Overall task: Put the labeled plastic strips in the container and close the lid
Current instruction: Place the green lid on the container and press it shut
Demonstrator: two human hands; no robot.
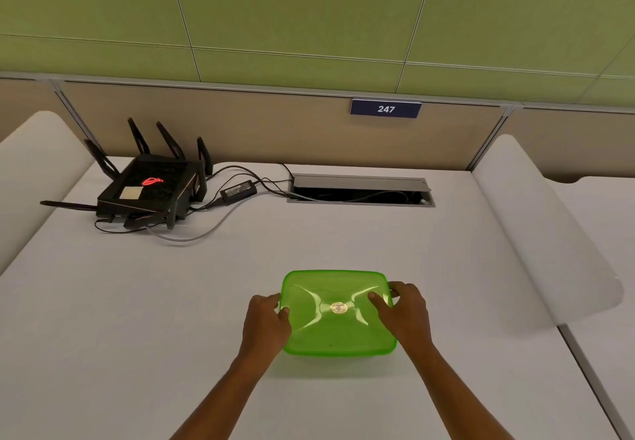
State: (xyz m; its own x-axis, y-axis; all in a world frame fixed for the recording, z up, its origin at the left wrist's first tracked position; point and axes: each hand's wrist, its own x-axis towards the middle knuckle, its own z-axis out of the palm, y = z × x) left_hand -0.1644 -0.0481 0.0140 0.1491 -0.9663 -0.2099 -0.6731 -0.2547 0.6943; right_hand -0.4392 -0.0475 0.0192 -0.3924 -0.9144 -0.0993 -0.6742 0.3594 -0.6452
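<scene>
A green translucent container [338,333] sits on the white desk in front of me with its green lid on top; a small round sticker marks the lid's middle. My left hand [265,319] grips the container's left edge, thumb on the lid. My right hand [403,309] grips the right edge, thumb pressing on the lid near the corner. No labeled plastic strips are visible; the inside of the container is hidden by the lid.
A black router [151,187] with several antennas stands at the back left, with its power adapter [238,190] and cables trailing to an open cable hatch [360,190] at the back. White curved dividers [549,233] flank the desk. A sign reads 247 [385,109].
</scene>
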